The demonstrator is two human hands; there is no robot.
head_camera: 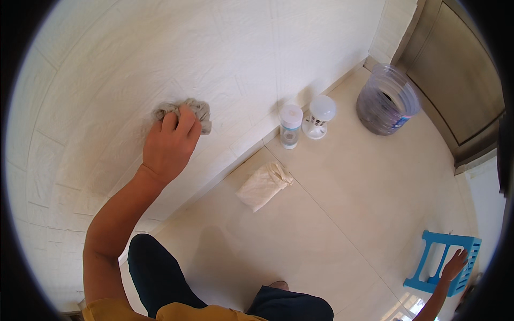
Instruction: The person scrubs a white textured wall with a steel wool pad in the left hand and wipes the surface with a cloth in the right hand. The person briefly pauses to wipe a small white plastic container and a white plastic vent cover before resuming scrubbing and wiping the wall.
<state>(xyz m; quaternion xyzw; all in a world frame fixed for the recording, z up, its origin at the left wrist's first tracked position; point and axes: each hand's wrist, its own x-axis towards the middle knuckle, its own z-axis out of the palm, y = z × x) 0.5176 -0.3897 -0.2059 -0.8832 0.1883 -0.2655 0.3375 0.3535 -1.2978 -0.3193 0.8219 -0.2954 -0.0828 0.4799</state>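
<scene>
My left hand (170, 148) presses a crumpled grey cloth (202, 114) against a white wall with a brick-pattern relief (241, 52). Its fingers are bent over the cloth, and part of the cloth is hidden beneath them. Greyish-brown smudges spread over the wall around and below the hand. My right hand is out of view. On the tiled floor (329, 248) before me lies a folded cream cloth (263, 186). By the skirting stand a clear bottle with a pale pink lid (290, 124) and a white bulb-shaped lamp on a round base (319, 114).
A clear plastic tub (385, 100), its contents unclear, stands near the metallic-looking door (453, 72). At right is a blue plastic stool (431, 263). What appears to be another person's hand (453, 267) rests on it. My knees (156, 269) are close to the wall.
</scene>
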